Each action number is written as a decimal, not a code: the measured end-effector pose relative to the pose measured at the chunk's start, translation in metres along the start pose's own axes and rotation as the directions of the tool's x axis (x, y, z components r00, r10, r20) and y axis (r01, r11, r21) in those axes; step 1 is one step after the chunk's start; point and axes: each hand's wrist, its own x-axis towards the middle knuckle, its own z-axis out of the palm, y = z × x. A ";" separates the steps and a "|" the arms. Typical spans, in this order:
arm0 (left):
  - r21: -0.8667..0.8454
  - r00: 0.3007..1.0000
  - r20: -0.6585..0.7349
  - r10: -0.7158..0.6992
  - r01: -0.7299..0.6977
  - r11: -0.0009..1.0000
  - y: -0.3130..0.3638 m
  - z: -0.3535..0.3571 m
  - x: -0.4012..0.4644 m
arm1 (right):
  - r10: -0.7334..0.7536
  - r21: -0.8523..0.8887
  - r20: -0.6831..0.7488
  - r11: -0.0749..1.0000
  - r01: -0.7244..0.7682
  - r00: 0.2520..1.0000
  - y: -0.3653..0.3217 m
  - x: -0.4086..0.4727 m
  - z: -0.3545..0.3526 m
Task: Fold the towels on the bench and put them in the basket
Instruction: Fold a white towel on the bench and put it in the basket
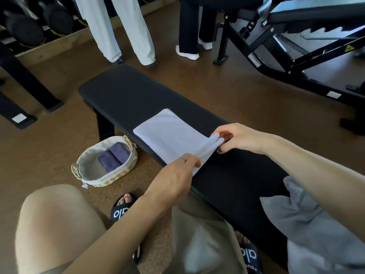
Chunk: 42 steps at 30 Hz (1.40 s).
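Note:
A white towel (pixel 169 133) lies flat across the black bench (pixel 122 91), its near end lifted. My left hand (pixel 175 175) pinches the near left corner of that end. My right hand (pixel 237 138) pinches the near right corner, so the raised edge is stretched between both hands. A grey towel (pixel 308 224) lies crumpled on the bench at the lower right, under my right forearm. The woven basket (pixel 118 175) with a cloth liner stands on the floor left of the bench, with folded purple towels (pixel 115 155) inside.
Two people's legs (pixel 126 30) stand beyond the far end of the bench. A black adjustable gym bench frame (pixel 286 46) fills the upper right. Dark rolled mats (pixel 25 28) sit on a rack at the upper left. My knees and sandalled feet (pixel 121 209) are below.

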 end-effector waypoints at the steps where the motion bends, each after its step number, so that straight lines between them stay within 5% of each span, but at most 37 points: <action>1: -0.039 1.000 -0.021 -0.020 0.020 0.999 0.000 -0.001 0.000 | -0.025 -0.034 -0.017 0.999 0.025 1.000 0.001 0.001 0.002; 4: -0.136 0.995 -0.084 -0.053 0.042 0.990 0.001 -0.004 0.002 | -0.114 -0.128 -0.098 0.987 0.101 0.989 0.003 0.004 0.008; 9: -0.021 0.994 -0.111 -0.006 0.003 1.000 -0.002 0.002 0.001 | -0.161 -0.052 -0.168 0.987 0.154 0.973 0.006 0.004 0.013; 18: 0.130 0.997 -0.076 -0.004 0.014 0.991 -0.001 0.014 0.001 | -0.173 -0.120 -0.040 0.979 0.167 0.984 0.003 0.007 0.013; 21: 0.017 0.986 -0.085 -0.146 0.148 0.989 0.003 0.016 0.000 | -0.105 -0.145 0.013 0.984 0.106 0.994 0.004 0.010 0.008; 25: -0.009 0.974 -0.168 -0.151 0.152 0.988 0.006 0.025 -0.008 | -0.071 -0.127 0.012 0.989 0.072 0.997 0.006 0.015 0.008; 32: -0.393 0.899 -0.187 -0.397 0.302 0.869 -0.001 0.025 -0.007 | -0.024 -0.129 -0.059 0.991 0.016 0.998 0.010 0.014 0.015; 37: -0.449 0.859 -0.092 -0.503 0.415 0.791 -0.006 0.011 0.004 | 0.029 -0.076 -0.172 0.996 -0.043 0.985 0.007 0.016 0.023; 42: -0.395 0.871 -0.098 -0.482 0.410 0.822 -0.012 0.011 0.007 | 0.043 -0.182 -0.263 0.979 -0.094 0.964 0.002 0.021 0.035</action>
